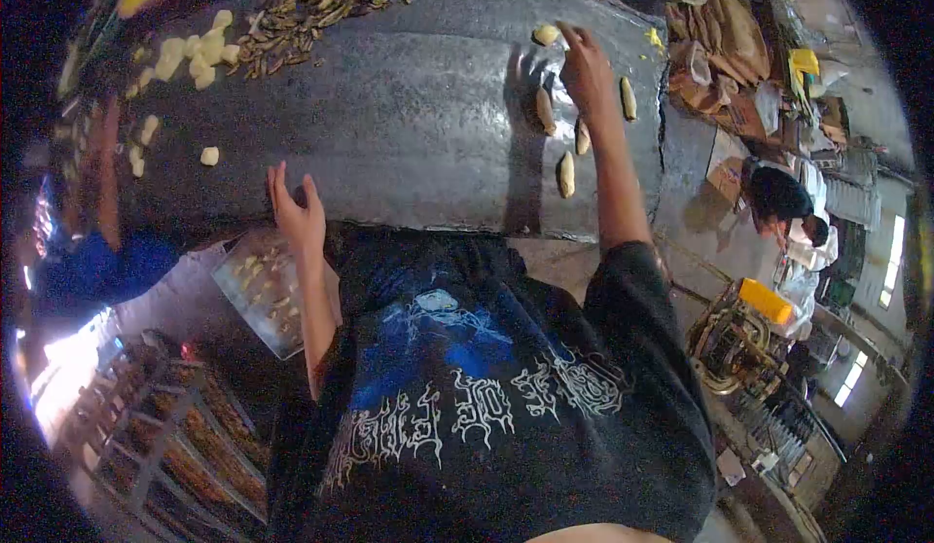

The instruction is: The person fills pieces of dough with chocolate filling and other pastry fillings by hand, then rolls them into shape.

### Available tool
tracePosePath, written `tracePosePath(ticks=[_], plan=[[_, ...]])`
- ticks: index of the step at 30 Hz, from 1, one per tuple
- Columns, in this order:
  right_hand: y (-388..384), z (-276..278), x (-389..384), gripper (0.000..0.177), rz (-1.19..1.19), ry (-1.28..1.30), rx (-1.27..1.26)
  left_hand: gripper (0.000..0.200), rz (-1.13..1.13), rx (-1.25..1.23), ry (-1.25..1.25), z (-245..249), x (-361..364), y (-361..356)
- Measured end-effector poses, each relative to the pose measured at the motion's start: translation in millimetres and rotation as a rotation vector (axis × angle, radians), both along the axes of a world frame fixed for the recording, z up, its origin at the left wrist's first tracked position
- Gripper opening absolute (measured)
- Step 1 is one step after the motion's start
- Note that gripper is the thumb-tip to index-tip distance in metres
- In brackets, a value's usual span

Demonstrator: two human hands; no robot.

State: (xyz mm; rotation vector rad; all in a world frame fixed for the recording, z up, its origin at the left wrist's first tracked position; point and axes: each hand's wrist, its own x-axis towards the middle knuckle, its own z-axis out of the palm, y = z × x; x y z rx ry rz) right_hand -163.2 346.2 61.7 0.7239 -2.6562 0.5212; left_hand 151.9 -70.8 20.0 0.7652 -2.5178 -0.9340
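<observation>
In my head view, my right hand (587,71) reaches over the dark grey, smooth-surfaced table (389,105), its fingers loosely extended and unclosed. The fingertips are at the round, pale yellow dough lump (546,34); I can't tell if they touch it. Four long, tan dough rolls (567,175) lie around my right wrist and forearm. My left hand (300,214) is open, fingers apart, at the table's near edge, nearest the small, cream-coloured dough piece (210,156). Beyond it sits the heap of brown, slender pieces (292,27).
</observation>
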Motion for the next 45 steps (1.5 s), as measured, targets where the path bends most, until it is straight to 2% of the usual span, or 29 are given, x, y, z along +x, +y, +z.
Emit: tracePosePath(ticks=[3, 4, 5, 7, 8, 9, 10, 11, 13, 14, 15, 17, 18, 19, 20, 21, 22, 25, 29, 31, 34, 37, 39, 40, 41, 42, 43, 44, 45], plan=[[23, -62, -74, 0.039, 0.276, -0.031, 0.208, 0.044, -0.059, -0.02, 0.027, 6, -15, -27], [21, -63, -76, 0.04, 0.343, -0.077, 0.283, 0.042, -0.085, -0.037, 0.033, 14, -24, -33], [20, -63, -78, 0.038, 0.274, -0.219, 0.292, 0.041, -0.117, -0.053, 0.04, 22, -35, -40], [-29, -8, -82, 0.034, 0.139, -0.48, 0.308, 0.041, -0.186, 0.029, 0.061, 29, -54, -57], [-58, 4, -68, 0.026, 0.098, -0.41, 0.13, 0.042, -0.223, 0.072, 0.065, 31, -63, -64], [-89, 25, -45, 0.027, 0.165, -0.311, 0.037, 0.042, -0.243, 0.185, 0.07, 37, -76, -66], [-119, 24, -20, 0.032, 0.111, -0.271, -0.176, 0.042, -0.258, 0.295, 0.072, 43, -88, -66], [-157, 30, 6, 0.033, -0.007, -0.496, -0.377, 0.041, -0.267, 0.404, 0.072, 53, -99, -65], [-221, 52, 58, 0.033, 0.059, -0.666, -0.523, 0.044, -0.407, 0.454, 0.094, 83, -124, -59], [-251, 54, 80, 0.034, 0.126, -0.71, -0.725, 0.046, -0.476, 0.474, 0.104, 101, -136, -56], [-277, 58, 98, 0.036, 0.196, -0.745, -0.932, 0.048, -0.566, 0.351, 0.226, 117, -146, -54], [-313, 83, 128, 0.026, 0.145, -1.153, -1.231, 0.054, -0.739, 0.098, 0.476, 149, -165, -47], [-323, 92, 139, 0.024, 0.175, -1.12, -1.373, 0.039, -0.747, 0.038, 0.618, 166, -175, -37], [-331, 100, 148, 0.022, 0.207, -1.081, -1.512, 0.034, -0.821, 0.017, 0.611, 176, -177, -38], [-332, 104, 153, 0.021, 0.24, -1.039, -1.649, 0.03, -0.893, -0.004, 0.604, 185, -175, -38], [-327, 107, 154, 0.02, 0.24, -1.076, -1.663, 0.027, -0.961, -0.027, 0.598, 194, -174, -36], [-318, 110, 155, 0.018, 0.245, -1.114, -1.675, 0.02, -0.933, 0.048, 0.657, 205, -175, -25], [-289, 104, 164, 0.017, 0.294, -1.189, -1.667, 0.014, -0.902, 0.01, 0.706, 212, -169, 1], [-241, 110, 185, 0.013, 0.496, -1.272, -1.813, 0.026, -0.905, 0.261, 0.738, 226, -149, 49], [-212, 122, 197, 0.012, 0.45, -1.388, -2.019, 0.032, -0.924, 0.431, 0.73, 224, -140, 74], [-184, 111, 207, 0.022, 0.471, -1.231, -2.255, 0.01, -1.047, 0.328, 0.688, 179, -150, 101], [-128, 76, 204, 0.034, 0.584, -1.394, -2.237, 0.011, -1.157, 0.288, 0.641, 158, -150, 129], [-113, 109, 199, 0.03, 0.396, -1.442, -2.121, 0.016, -1.172, 0.116, 0.657, 165, -152, 136], [-107, 132, 193, 0.029, 0.301, -1.47, -2.017, 0.026, -1.157, 0.022, 0.633, 170, -152, 135], [-107, 152, 184, 0.029, 0.239, -1.487, -1.901, 0.046, -1.082, 0.002, 0.627, 171, -151, 131], [-96, 142, 164, 0.031, 0.441, -1.431, -1.824, 0.052, -0.932, 0.174, 0.696, 191, -147, 128], [-103, 150, 146, 0.033, 0.479, -1.347, -1.667, 0.056, -0.831, 0.258, 0.738, 200, -144, 120], [-110, 157, 128, 0.034, 0.508, -1.254, -1.517, 0.06, -0.731, 0.344, 0.784, 209, -142, 111], [-124, 184, 114, 0.035, 0.392, -1.127, -1.292, 0.062, -0.684, 0.343, 0.802, 204, -142, 92]])
